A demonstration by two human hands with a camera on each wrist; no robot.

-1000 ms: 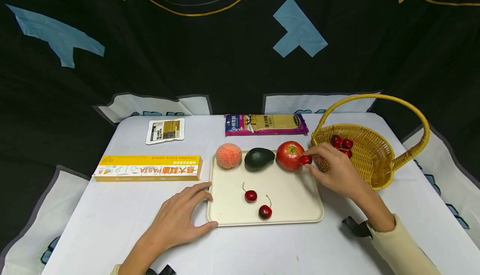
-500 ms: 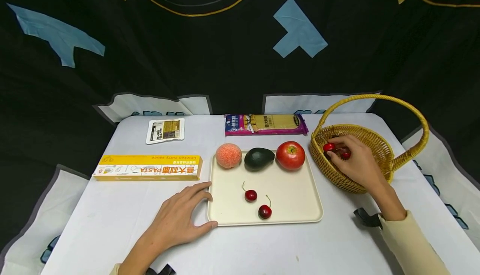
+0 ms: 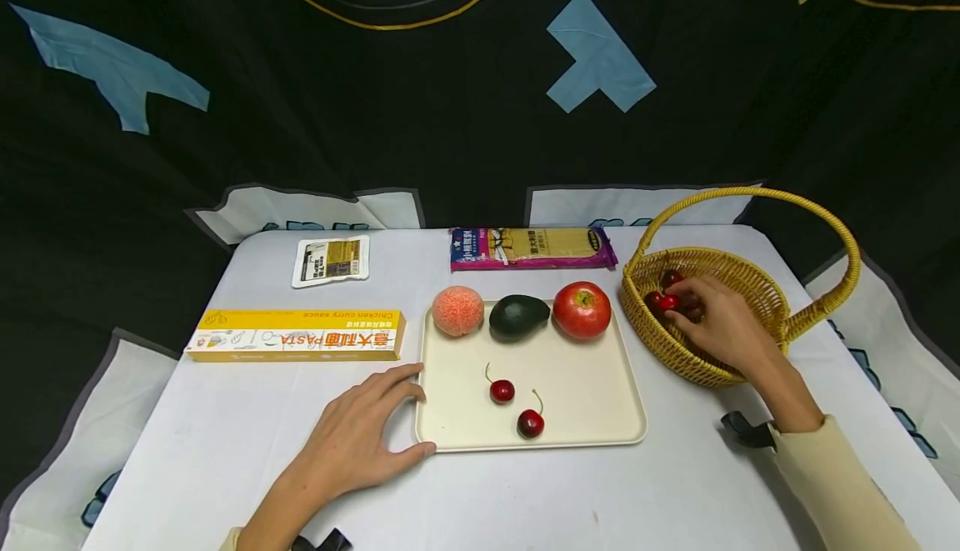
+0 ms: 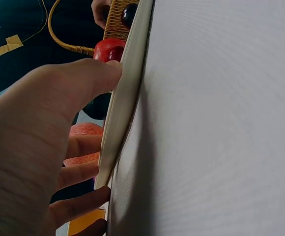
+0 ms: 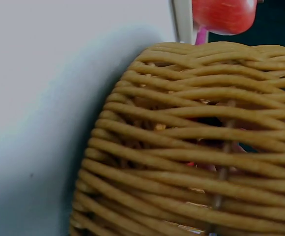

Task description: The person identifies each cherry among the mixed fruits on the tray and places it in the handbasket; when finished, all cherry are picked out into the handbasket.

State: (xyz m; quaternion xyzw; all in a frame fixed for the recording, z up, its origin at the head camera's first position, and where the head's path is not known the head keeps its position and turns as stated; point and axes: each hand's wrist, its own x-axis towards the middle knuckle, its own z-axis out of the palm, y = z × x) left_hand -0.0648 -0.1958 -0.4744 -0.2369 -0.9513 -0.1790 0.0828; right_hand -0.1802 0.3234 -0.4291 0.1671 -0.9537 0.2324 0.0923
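Inside the wicker basket, my right hand pinches a red cherry between thumb and fingertips. Other dark cherries lie around it, partly covered by the hand. In the right wrist view the basket's woven wall hides most of that hand. My left hand touches the left edge of a cream tray, its thumb and fingers spread along the rim. On the tray sit two stemmed cherries, a red apple, a dark green avocado and a peach-coloured round fruit.
The basket's tall handle arches over its opening. Left of the tray lies a yellow and white pasta box. Behind are a small white sachet and a purple pasta packet near the table's back edge.
My right hand has carried the cherry from beside the apple, at the tray's right edge, rightward into the basket, then a little lower. The left hand has stayed on the tray edge.
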